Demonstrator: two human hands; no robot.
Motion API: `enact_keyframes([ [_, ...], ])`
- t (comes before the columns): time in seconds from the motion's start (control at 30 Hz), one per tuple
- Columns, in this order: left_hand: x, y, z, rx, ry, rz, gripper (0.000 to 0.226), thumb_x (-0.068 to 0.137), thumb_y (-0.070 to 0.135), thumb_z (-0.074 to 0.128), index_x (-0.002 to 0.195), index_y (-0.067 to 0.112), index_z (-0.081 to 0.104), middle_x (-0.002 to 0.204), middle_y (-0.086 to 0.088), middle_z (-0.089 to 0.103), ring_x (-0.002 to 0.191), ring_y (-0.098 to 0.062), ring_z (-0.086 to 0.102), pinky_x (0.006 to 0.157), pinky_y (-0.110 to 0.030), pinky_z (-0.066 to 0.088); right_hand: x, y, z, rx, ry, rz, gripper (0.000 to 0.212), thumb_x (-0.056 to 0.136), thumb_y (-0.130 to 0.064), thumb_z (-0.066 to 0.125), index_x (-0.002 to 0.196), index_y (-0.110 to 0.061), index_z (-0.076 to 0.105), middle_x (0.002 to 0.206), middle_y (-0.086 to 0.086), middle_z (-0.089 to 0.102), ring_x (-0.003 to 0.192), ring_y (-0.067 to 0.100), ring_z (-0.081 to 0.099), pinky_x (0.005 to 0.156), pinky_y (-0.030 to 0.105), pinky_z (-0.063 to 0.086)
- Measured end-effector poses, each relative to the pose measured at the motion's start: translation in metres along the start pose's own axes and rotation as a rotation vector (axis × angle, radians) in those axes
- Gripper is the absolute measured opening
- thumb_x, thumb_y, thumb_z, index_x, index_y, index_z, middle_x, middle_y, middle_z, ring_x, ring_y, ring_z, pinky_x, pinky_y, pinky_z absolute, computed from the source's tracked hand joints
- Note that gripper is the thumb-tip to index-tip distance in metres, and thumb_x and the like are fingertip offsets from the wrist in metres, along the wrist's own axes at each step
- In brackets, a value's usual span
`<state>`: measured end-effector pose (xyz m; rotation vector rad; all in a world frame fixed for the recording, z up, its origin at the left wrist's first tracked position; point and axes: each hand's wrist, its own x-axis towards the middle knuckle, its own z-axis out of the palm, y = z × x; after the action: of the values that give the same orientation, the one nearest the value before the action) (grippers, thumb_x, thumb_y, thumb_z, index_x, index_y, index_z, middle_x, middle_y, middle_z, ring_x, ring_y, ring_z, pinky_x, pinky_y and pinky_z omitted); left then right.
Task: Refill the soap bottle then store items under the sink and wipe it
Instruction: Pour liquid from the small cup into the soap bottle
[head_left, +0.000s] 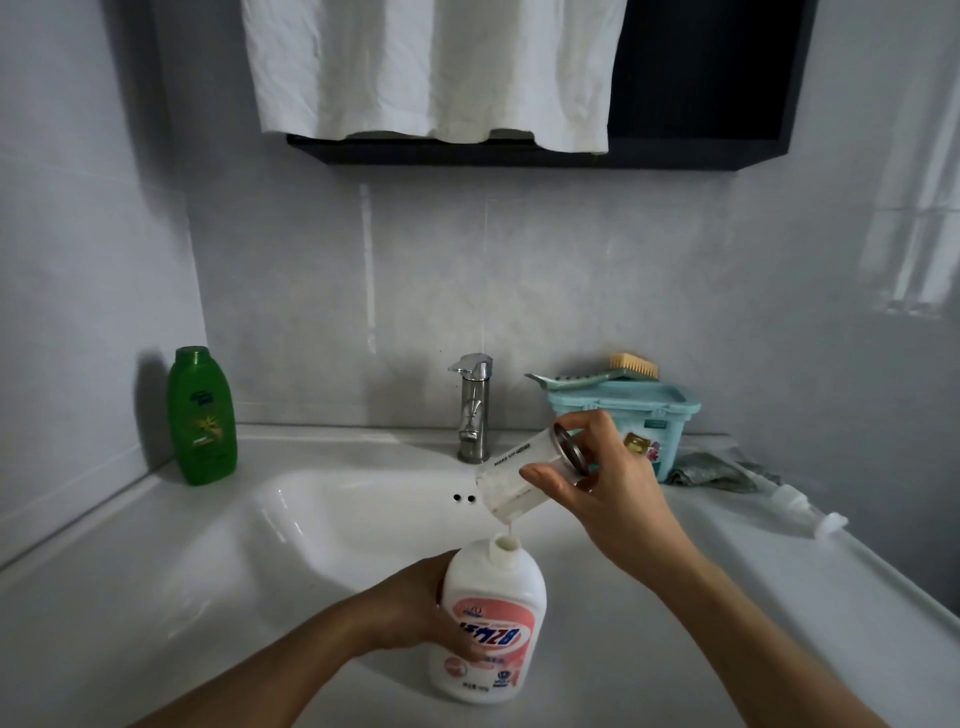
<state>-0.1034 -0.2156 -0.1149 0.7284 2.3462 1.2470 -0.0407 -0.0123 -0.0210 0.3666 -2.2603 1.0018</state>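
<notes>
Two bottles. One white soap bottle (488, 623) upright over the sink (332, 519), neck open, gripped by the left hand (415, 608), fingers curled round its side. One clear cup (511, 478), tilted just above the neck, held in right hand (608, 493) fingers, thin soap stream between. One green bottle (201, 415) on the counter (104, 561), left. At right: one teal box (623, 410), one brush (634, 365) on top, one cloth (711, 472), one pump (795, 506).

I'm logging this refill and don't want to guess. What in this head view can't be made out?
Head view:
- Soap level in the white bottle: opaque wall hides it.
- Left hand: fingers partly behind that bottle.
- Teal box contents: opaque walls, lid; right hand holding the clear container covers some.
- White object far right: too blurred to name.
- Storage under the sink: below the frame edge.
</notes>
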Motion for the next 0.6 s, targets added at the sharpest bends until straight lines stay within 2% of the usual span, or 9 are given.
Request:
enact_keyframes([
  [0.23, 0.0012, -0.0008, 0.0001, 0.008, -0.001, -0.008, 0.068, 0.062, 0.009, 0.087, 0.117, 0.038, 0.057, 0.112, 0.013, 0.070, 0.106, -0.005, 0.064, 0.096, -0.032, 0.052, 0.0001, -0.0003, -0.0001, 0.014, -0.008, 0.004, 0.049, 0.064, -0.059, 0.059, 0.102, -0.036, 0.038, 0.089, -0.025, 0.051, 0.084, -0.010, 0.053, 0.064, 0.003, 0.042],
  [0.5, 0.0003, 0.0002, 0.0004, -0.001, -0.008, -0.014, 0.067, 0.064, 0.006, 0.085, 0.117, 0.037, 0.056, 0.112, 0.011, 0.071, 0.104, -0.003, 0.065, 0.089, -0.022, 0.053, -0.0001, -0.0025, -0.0012, 0.024, -0.018, 0.000, 0.048, 0.065, -0.057, 0.059, 0.103, -0.035, 0.038, 0.091, -0.024, 0.049, 0.083, -0.012, 0.050, 0.064, -0.003, 0.039],
  [0.6, -0.0006, 0.0003, 0.0002, -0.005, -0.006, -0.016, 0.067, 0.064, 0.005, 0.085, 0.115, 0.038, 0.057, 0.111, 0.011, 0.071, 0.104, -0.004, 0.065, 0.089, -0.023, 0.053, 0.0002, -0.0027, -0.0008, 0.023, -0.017, 0.005, 0.049, 0.065, -0.057, 0.059, 0.103, -0.036, 0.038, 0.090, -0.024, 0.049, 0.083, -0.013, 0.050, 0.065, -0.003, 0.039],
])
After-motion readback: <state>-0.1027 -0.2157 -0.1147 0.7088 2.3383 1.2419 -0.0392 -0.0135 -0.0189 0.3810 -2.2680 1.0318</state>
